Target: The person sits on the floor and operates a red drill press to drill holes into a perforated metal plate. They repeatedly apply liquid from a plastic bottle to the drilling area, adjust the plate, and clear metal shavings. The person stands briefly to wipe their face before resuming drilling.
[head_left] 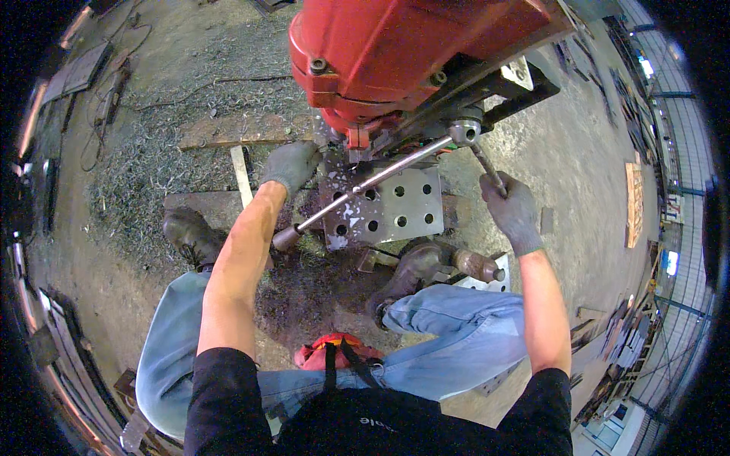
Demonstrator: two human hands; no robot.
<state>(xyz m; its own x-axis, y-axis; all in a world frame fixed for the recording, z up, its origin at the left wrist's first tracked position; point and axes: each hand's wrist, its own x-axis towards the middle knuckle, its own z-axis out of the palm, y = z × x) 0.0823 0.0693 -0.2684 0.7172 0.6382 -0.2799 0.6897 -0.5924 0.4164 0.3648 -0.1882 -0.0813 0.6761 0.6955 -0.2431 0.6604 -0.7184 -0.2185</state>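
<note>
The fingers of my right hand [513, 209] are clamped on one feed handle [487, 169] of the red drill press [395, 53], right of centre in the frame. The fingers of my left hand [289, 166] lie curled on the near edge of the perforated steel plate [391, 205], though whether they grip it or only rest there I cannot tell.

The plate sits at frame centre, directly under the drill head, between my two hands: touching the left one, just left of and below the right. A second, longer handle [357, 190] of the hub [464, 133] sweeps diagonally across it toward my left forearm.

My worry: the left hand is very near the spindle, and I judge that if the bit grabs, the plate could spin and catch the glove. The long handle could also strike that forearm as the hub turns.

Farther out, my boots [414, 270] stand on the floor [152, 152], which is littered with metal swarf, so my footing could slip. More drilled plates [487, 283] lie by my right boot.
</note>
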